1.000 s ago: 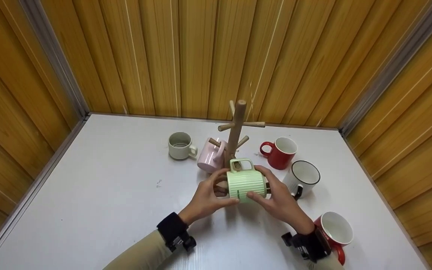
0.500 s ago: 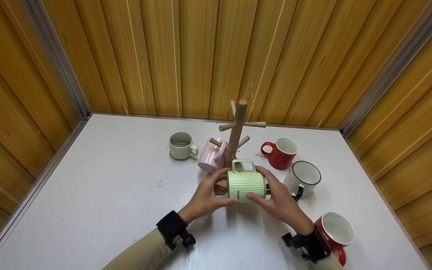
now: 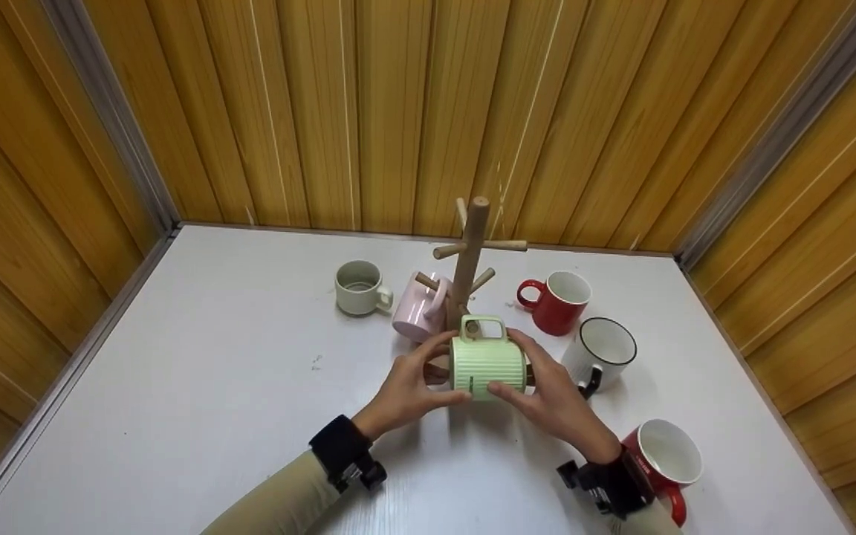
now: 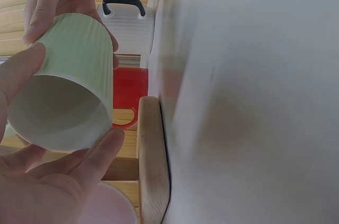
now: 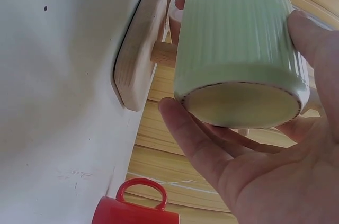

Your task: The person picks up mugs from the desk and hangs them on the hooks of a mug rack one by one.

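A ribbed light green mug [image 3: 489, 365] lies sideways in the air, its handle upward, in front of a wooden mug tree [image 3: 468, 267]. One peg's round end shows through the handle's loop; whether the peg passes into the loop I cannot tell. My left hand [image 3: 409, 386] grips the mug by its rim end, and the open mouth faces the left wrist view. At the base end my right hand [image 3: 553, 392] holds it, thumb on the ribbed side [image 5: 238, 28]. Behind my left fingers a pink mug [image 3: 417, 312] hangs tilted on a lower peg.
A grey-green mug [image 3: 358, 290] stands at the back left. To the right are a red mug [image 3: 558, 306], a white mug [image 3: 597, 357] with black rim and handle, and another red mug [image 3: 666, 457] close by my right wrist. Wood-patterned walls [image 3: 368, 111] enclose the white table [image 3: 250, 357].
Both hands keep their grip on the green mug and barely move. The peg's end shows more plainly inside the handle's loop than before.
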The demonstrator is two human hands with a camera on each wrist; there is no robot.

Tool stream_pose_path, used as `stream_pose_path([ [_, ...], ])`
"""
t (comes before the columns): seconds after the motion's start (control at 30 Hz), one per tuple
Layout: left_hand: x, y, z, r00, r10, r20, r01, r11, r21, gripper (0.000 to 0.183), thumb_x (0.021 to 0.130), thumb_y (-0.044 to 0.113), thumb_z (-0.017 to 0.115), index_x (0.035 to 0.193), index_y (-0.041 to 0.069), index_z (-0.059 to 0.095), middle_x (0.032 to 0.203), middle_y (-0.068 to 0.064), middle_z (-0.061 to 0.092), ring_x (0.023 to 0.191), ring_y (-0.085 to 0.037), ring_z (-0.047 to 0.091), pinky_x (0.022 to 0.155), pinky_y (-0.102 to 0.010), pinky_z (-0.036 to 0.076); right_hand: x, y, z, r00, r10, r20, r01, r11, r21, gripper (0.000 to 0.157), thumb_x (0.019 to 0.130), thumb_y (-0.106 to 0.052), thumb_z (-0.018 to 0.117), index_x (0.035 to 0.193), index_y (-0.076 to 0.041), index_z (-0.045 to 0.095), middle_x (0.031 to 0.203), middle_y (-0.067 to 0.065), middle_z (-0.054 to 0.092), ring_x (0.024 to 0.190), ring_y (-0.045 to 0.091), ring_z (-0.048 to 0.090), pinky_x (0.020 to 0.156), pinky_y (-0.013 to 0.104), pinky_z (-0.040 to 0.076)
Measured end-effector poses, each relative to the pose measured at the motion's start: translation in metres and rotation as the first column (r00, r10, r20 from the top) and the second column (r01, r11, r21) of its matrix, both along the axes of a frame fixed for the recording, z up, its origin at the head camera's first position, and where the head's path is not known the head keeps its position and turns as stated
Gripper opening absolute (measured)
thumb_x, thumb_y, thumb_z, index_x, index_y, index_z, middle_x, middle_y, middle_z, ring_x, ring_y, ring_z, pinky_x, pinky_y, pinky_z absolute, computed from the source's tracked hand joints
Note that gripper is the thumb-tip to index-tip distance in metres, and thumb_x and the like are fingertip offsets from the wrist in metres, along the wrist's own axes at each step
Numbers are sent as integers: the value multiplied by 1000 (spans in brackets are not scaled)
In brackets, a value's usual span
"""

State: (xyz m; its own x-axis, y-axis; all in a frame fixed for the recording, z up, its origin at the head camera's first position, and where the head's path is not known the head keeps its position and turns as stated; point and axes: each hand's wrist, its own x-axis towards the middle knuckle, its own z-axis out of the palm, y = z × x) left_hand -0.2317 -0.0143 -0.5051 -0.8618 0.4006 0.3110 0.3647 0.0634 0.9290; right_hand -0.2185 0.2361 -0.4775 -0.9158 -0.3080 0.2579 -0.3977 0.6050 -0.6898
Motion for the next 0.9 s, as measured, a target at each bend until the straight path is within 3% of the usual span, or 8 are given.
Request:
stream_pose_path([
  [0.53, 3, -3, -4, 1000, 25, 0, -25, 1000, 14, 88, 83, 9, 86, 156, 1, 38, 145, -24, 55, 114, -36, 68, 95, -40, 56, -4, -3, -2, 999, 8, 31, -8, 1000, -24, 83, 87, -35, 84, 152, -5, 43, 143, 12, 55, 109, 18, 58, 87, 34, 57],
  [0.9, 4, -4, -6, 996, 84, -4, -84, 994, -72, 73, 96, 25, 75, 156, 5, 38, 140, -23, 59, 122, -34, 64, 98, -43, 55, -8, -6, -7, 998, 17, 52, -14, 998, -67, 84, 86, -34, 84, 153, -5, 41, 146, 13, 53, 116, 22, 58, 92, 38, 56],
])
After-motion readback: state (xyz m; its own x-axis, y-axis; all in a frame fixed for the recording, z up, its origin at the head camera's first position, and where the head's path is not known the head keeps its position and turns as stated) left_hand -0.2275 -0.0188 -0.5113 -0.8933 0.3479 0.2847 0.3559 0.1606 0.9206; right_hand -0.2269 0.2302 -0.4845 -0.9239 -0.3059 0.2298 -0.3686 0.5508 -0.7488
